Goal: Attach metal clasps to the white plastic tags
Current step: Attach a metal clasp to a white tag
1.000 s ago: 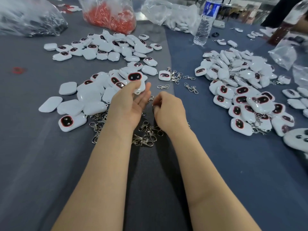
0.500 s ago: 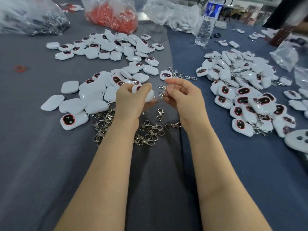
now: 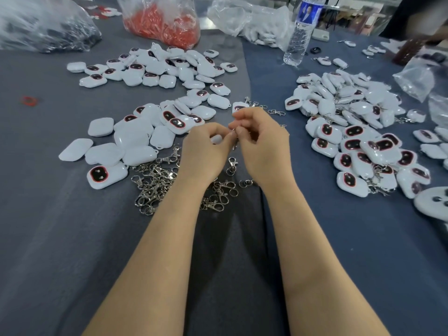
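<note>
Left grip [image 3: 206,151] is curled round a white tag [image 3: 216,138], of which only a pale edge shows between the fingers. Right grip [image 3: 263,146] pinches a clasp [image 3: 234,144] between thumb and forefinger, hard against that tag, so the fingertips of both meet. Whether the clasp is hooked in cannot be told. Both are held just beyond the clasp heap [image 3: 155,185], which lies loose on the tabletop [image 3: 60,238], partly hidden by the left forearm.

Grey cloth covers the tabletop under the clasp heap, and blue cloth [image 3: 351,251] covers it to the right of the heap. Far beyond the clasp heap lie three clear bags: a dark bag [image 3: 43,25] off to the left, a red bag [image 3: 164,23] straight beyond, and a white bag [image 3: 249,20] to the right.

Well to the right of the clasp heap spreads the right pile [image 3: 351,132] of tags, several with clasps on them. Touching the clasp heap on its left and far side is the near pile [image 3: 135,139] of bare tags, some face down. The far pile [image 3: 157,69] lies beyond that, between the clasp heap and the red bag.

A bottle [image 3: 299,32] stands upright far beyond and right of the clasp heap, beside the white bag. A few stray clasps [image 3: 276,112] lie beyond the heap, just past the right grip. A red ring [image 3: 29,101] lies well left of the heap.
</note>
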